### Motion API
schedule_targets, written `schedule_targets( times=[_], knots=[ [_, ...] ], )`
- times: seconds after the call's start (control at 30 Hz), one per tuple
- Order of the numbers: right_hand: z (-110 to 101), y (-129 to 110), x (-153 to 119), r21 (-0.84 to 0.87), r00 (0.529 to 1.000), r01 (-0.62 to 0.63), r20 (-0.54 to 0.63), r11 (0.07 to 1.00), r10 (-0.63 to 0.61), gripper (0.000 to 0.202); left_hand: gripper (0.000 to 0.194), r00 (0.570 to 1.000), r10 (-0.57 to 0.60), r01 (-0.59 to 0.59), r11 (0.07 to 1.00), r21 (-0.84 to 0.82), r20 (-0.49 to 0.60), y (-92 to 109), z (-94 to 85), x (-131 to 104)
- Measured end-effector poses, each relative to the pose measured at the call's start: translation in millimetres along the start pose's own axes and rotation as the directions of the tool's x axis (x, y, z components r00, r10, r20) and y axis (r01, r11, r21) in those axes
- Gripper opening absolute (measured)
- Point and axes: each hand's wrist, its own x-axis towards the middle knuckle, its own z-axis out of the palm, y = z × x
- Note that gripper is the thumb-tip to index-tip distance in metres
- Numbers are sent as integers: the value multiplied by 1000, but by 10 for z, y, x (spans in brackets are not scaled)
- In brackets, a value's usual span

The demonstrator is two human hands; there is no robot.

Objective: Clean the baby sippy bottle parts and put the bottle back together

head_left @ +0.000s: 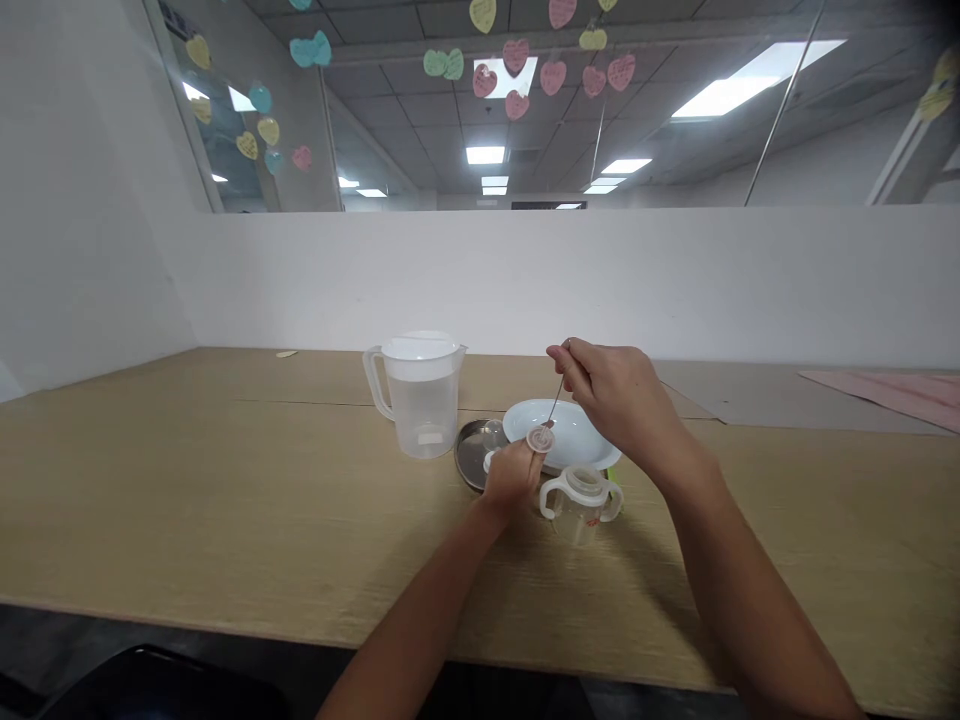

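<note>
Nearest the camera, two bare forearms are seen reaching forward over a wooden surface [225, 500]. The left hand [511, 478] is held low, its fingers pinched on a small round disc [540, 438], which appears translucent and is lifted just above the surface. The right hand [616, 392] is raised higher, its fingers pressed together on the top of a thin rod [556, 398]; the rod slants down so that its lower end meets the disc. What the rod's tip carries cannot be told.

Just beside the left hand, on its right, a clear cup [581, 500] with two handles is stood upright on the surface. Behind it a white plate [581, 432] is set, partly hidden by the right hand. To the left of the plate a round metal lid [471, 450] is laid, its edge touching or overlapping the plate; which cannot be told.

Further left, a clear jug [418, 395] with a handle and white lid is placed upright, apart from the lid. Beyond, the surface is closed off by a white partition [525, 280], above which glass with paper hearts [517, 70] is seen.
</note>
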Motion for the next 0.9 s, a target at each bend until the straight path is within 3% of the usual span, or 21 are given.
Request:
schedule_targets(
  times=[0.13, 0.37, 0.63, 0.9],
  knots=[
    [-60, -73, -33, 107, 989, 31, 141, 994, -46, 43, 42, 1000, 15, -14, 998, 55, -13, -16, 13, 3],
    [-83, -138, -61, 181, 914, 16, 397, 983, -87, 45, 47, 1000, -6, 9, 991, 133, -24, 9, 28, -16],
    [-69, -172, -84, 176, 888, 19, 449, 984, -98, 45, 51, 999, -16, 20, 994, 106, -46, 13, 31, -23],
    [77, -106, -31, 150, 862, 28, 497, 988, -100, 45, 47, 999, -28, 29, 993, 117, -17, 3, 28, -19]
  ],
)
